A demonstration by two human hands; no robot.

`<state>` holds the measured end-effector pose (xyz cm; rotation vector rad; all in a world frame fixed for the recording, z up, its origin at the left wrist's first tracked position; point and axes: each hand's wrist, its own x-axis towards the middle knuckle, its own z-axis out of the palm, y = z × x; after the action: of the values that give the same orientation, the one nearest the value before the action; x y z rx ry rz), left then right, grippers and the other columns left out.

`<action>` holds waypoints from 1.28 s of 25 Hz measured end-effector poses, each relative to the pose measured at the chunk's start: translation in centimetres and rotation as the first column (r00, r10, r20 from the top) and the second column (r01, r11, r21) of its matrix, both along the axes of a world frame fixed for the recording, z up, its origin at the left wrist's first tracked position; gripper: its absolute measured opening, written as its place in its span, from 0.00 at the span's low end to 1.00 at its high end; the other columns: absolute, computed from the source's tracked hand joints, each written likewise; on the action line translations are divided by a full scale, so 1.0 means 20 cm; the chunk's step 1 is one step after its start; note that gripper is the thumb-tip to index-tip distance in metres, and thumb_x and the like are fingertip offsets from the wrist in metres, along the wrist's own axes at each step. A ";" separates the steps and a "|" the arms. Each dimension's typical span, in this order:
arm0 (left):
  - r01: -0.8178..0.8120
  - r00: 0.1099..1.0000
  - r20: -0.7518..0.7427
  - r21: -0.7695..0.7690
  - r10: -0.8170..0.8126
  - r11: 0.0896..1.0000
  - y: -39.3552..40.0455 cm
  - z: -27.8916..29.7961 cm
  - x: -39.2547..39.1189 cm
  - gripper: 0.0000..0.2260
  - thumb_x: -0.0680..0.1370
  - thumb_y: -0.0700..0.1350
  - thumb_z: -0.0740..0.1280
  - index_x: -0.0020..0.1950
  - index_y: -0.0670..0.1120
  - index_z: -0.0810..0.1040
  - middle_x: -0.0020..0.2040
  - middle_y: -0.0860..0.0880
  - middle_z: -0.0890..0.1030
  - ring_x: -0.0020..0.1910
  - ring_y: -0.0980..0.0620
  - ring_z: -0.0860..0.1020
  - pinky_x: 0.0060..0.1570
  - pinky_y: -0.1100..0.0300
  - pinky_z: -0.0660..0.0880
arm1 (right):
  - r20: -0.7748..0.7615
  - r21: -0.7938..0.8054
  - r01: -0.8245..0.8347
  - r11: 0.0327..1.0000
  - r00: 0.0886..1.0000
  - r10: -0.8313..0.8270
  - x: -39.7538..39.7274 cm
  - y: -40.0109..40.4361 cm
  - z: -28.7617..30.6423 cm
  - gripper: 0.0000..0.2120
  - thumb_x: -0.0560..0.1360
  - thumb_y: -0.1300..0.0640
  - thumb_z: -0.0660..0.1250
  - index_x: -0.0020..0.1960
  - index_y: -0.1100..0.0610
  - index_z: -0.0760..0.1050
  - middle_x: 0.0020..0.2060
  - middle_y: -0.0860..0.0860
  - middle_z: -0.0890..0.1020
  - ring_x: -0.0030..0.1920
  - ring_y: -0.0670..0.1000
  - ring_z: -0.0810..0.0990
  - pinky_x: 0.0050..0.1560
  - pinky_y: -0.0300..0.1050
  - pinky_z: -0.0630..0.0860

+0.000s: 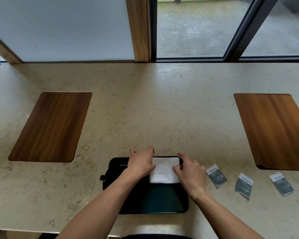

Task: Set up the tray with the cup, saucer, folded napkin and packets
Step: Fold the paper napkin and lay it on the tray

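I'm leaning over the pale stone surface (pixel 145 104), and the black tray (pixel 162 199) is sitting right in front of me near its front edge. The white folded napkin (pixel 163 170) is lying flat in the tray's far right part, and both my hands are on it. My left hand (pixel 141 163) is resting over the napkin's left edge, its fingers stretched forward and relaxed, gripping nothing. My right hand (pixel 191 173) is lying at the napkin's right edge, with fingers extended and the thumb touching the cloth. Under my left hand something dark is showing in the tray, but I can't tell what it is. Four packets (pixel 216 175) are lying in a row on the surface, right of the tray. Two wooden inlays (pixel 48 126) are sitting to either side.
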<state>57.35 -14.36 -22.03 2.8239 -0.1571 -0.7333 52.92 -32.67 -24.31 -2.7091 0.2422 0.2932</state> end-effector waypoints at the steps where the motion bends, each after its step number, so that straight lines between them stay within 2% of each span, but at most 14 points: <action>1: 0.006 1.000 0.006 0.004 -0.006 1.000 0.00 0.00 0.00 0.14 0.73 0.45 0.63 0.57 0.48 0.67 0.39 0.49 0.79 0.44 0.42 0.78 0.64 0.44 0.62 | -0.003 -0.006 -0.008 1.000 1.000 0.008 0.00 0.00 0.00 0.25 0.75 0.43 0.63 0.70 0.44 0.63 0.48 0.47 0.83 0.53 0.53 0.77 0.53 0.51 0.71; 5: 0.040 0.999 0.033 0.017 -0.041 0.999 -0.01 0.00 0.00 0.14 0.73 0.44 0.63 0.58 0.48 0.67 0.36 0.49 0.77 0.42 0.42 0.78 0.63 0.45 0.62 | -0.013 -0.048 -0.043 0.998 0.999 0.042 0.01 0.00 0.00 0.28 0.76 0.42 0.63 0.72 0.43 0.59 0.49 0.48 0.83 0.53 0.53 0.77 0.54 0.50 0.70; 14: 0.061 0.998 0.024 0.013 -0.061 0.998 -0.03 0.00 0.02 0.14 0.73 0.45 0.64 0.57 0.48 0.67 0.42 0.48 0.81 0.46 0.42 0.79 0.63 0.45 0.62 | -0.030 -0.121 -0.098 0.988 0.995 0.095 0.01 -0.01 0.00 0.26 0.75 0.43 0.64 0.70 0.45 0.62 0.52 0.49 0.83 0.55 0.54 0.76 0.52 0.50 0.69; 28: 0.056 0.998 0.002 0.035 -0.056 0.998 -0.02 -0.01 0.04 0.14 0.73 0.48 0.64 0.57 0.49 0.68 0.43 0.48 0.82 0.46 0.43 0.79 0.62 0.44 0.61 | -0.054 -0.084 -0.089 0.992 0.995 0.085 0.04 -0.04 -0.01 0.28 0.74 0.43 0.65 0.71 0.44 0.62 0.56 0.50 0.82 0.57 0.55 0.77 0.55 0.51 0.70; 32: 0.042 0.999 -0.014 0.032 -0.042 0.999 -0.02 0.00 0.04 0.14 0.73 0.48 0.64 0.57 0.49 0.68 0.43 0.48 0.82 0.47 0.43 0.79 0.63 0.44 0.61 | -0.037 -0.031 -0.083 0.996 0.996 0.081 0.04 -0.04 -0.01 0.28 0.74 0.43 0.65 0.71 0.43 0.62 0.55 0.49 0.82 0.57 0.55 0.77 0.55 0.51 0.70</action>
<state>58.11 -14.68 -22.02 2.8536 -0.2049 -0.7707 53.63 -33.54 -24.50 -2.7524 0.1475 0.3654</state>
